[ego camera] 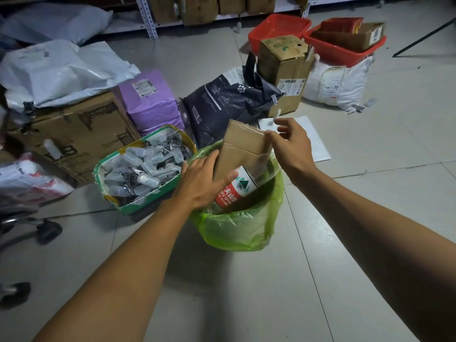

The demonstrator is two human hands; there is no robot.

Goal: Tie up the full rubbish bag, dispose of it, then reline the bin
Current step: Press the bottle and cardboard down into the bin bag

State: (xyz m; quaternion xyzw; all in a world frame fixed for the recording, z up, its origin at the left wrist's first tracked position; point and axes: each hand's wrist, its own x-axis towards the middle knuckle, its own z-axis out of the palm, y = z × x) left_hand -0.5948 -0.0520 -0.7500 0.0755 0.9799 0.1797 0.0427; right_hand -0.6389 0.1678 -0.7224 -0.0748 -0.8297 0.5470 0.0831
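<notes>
A bin lined with a green rubbish bag (237, 230) stands on the tiled floor (370, 230), beside a green box of small bottles (143, 166). A tall cardboard box (243, 146) juts above its rim. The left hand (199, 181) presses flat against the box; the right hand (288, 144) pinches its top corner. Sharp cardboard corners could tear the thin bag when tying.

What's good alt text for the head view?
Two bare hands push a flattened cardboard box into a bin lined with a green bag: left hand flat against it, right hand gripping its top edge. A water bottle lies inside; parcels surround it.
</notes>
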